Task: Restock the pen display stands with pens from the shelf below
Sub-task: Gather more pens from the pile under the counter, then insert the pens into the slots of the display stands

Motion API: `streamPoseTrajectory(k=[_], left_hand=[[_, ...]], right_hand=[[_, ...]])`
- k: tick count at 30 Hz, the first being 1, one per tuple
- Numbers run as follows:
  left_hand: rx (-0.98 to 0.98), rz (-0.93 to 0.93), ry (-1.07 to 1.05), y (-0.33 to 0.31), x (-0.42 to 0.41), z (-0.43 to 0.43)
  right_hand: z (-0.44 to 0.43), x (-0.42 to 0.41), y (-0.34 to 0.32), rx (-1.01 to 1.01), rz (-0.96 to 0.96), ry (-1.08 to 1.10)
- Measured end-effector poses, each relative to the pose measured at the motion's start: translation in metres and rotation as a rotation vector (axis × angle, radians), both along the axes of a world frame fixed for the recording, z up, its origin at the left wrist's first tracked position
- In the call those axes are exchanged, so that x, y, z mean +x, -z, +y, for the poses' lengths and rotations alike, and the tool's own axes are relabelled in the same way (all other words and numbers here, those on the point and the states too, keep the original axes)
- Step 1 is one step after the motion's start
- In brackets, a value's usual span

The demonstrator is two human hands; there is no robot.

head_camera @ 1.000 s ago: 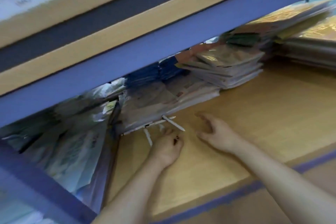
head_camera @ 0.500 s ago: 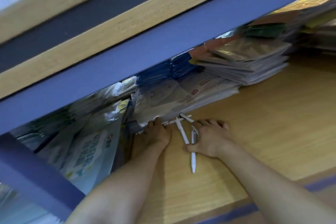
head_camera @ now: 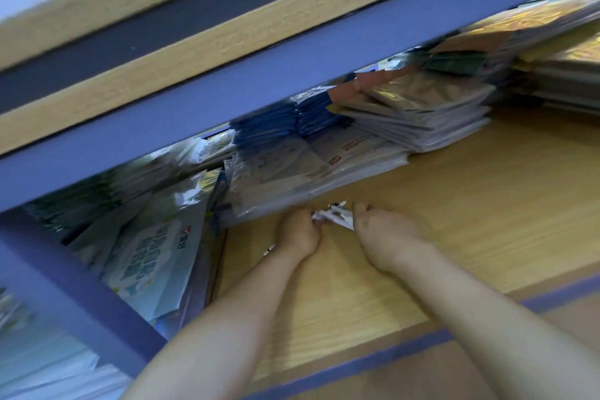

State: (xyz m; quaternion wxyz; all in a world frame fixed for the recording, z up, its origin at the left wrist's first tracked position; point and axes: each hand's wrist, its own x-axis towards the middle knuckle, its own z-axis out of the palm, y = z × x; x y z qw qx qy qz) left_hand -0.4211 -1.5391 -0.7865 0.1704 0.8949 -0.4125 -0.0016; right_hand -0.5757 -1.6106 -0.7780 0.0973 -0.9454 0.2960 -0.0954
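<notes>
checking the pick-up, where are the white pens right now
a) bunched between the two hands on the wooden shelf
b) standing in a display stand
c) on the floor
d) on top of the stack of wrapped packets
a: the white pens sit bunched between the left hand and the right hand on the wooden shelf, just in front of the wrapped packets.

bare forearms, bare left hand (head_camera: 300,234), right hand (head_camera: 386,232)

Pens (head_camera: 334,216) on shelf (head_camera: 487,204), just before stacked packets (head_camera: 308,172).
</notes>
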Motion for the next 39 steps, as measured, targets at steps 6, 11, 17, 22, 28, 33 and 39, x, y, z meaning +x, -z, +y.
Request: streamPoseTrajectory(k=[6, 11, 17, 22, 28, 33, 39], left_hand=[[0.087, -0.008, -0.051, -0.016, -0.028, 0.021], [-0.374, 0.61, -0.275, -0.039, -0.056, 0.028], [-0.508, 1.101, -0.142, -0.076, -0.153, 0.029], [-0.304, 1.34, 0.002, -0.113, -0.242, 0.027], [-0.153, 1.527, 0.012, -0.222, -0.321, 0.039], [-0.176, 1.594, 0.043, -0.381, -0.352, 0.056], [-0.363, 1.604, 0.142, -0.55, -0.361, 0.066]], right_hand=[[0.002, -0.015, 0.003, -0.057, 0.029, 0.032], [-0.002, -0.039, 0.003, 0.158, -0.147, 0.072], [0.006, -0.119, -0.019, 1.176, -0.526, 0.12], [0.047, -0.207, -0.075, 1.78, -0.787, 0.471], [0.101, -0.283, -0.202, 1.779, -1.096, 0.839], [0.122, -0.324, -0.361, 1.652, -1.014, 0.747], [0.126, -0.353, -0.533, 1.846, -1.013, 0.576]])
